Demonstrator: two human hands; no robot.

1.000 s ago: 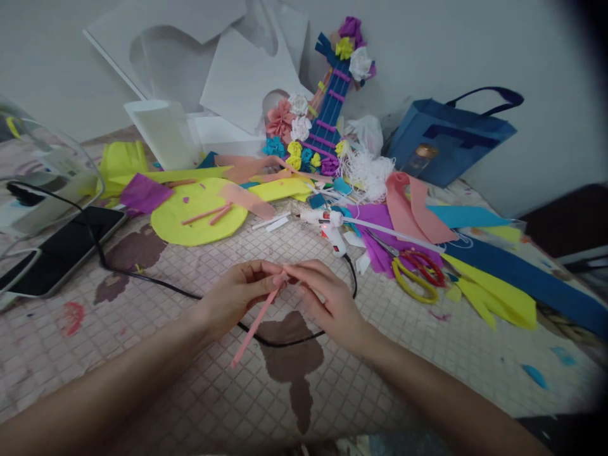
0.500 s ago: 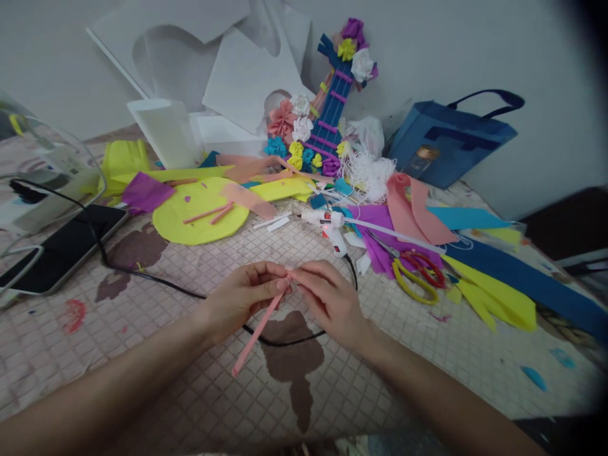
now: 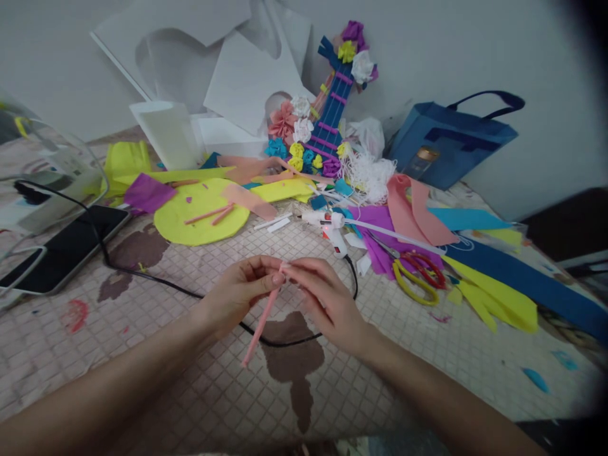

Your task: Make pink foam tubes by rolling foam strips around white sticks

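The left hand [image 3: 244,288] pinches a slim pink paper-like stick [image 3: 263,324] near its upper end; too tight a squeeze could crush it. Snagging the long black rubbery cable [image 3: 280,344] beneath could drag the white plastic glue gun [image 3: 336,240]. The stick's tip is partly hidden; whether the right hand [image 3: 332,301] pinches or merely touches it, I cannot tell.

With the thin pink paper strip [image 3: 259,329] as centre, the white plastic glue gun [image 3: 322,218] lies at one o'clock, the blue flower-decked model guitar [image 3: 330,113] behind it, nearer twelve. The round yellow sheet [image 3: 190,234] lies at eleven, two thin pink sticks [image 3: 208,214] on it; the flat black phone [image 3: 76,244], between nine and ten. The red-and-yellow-handled metal scissors [image 3: 396,269] lie toward three, the boxy blue bag [image 3: 456,139] beyond, between one and two.
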